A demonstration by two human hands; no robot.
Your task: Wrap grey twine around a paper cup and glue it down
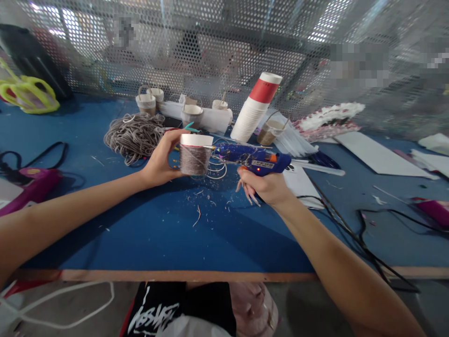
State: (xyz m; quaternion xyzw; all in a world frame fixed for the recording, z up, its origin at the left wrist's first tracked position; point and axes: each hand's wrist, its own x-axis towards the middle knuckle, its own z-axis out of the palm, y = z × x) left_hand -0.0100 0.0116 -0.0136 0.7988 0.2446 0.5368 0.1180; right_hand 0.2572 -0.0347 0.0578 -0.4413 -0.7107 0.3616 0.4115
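My left hand (pixel 162 161) is closed around a paper cup (pixel 196 140) wrapped in grey-brown cord (pixel 194 160), holding it above the table. A bare white band shows at the cup's rim. In my right hand (pixel 264 184) is a blue hot glue gun (pixel 245 154) with a small lit orange light. Its nozzle points left and reaches the upper edge of the wrapped cord; whether it touches cannot be made out. A loose heap of grey cord (pixel 135 133) lies just behind my left hand. Thin white strands (pixel 219 171) lie behind the cup.
A leaning stack of paper cups (pixel 250 112) stands at the back, near several small handled baskets (pixel 192 112). Glue sticks (pixel 291 138) lie to the right. Magenta glue guns (pixel 33 187) rest at both sides. A black cable (pixel 336 213) crosses the blue table (pixel 168 234).
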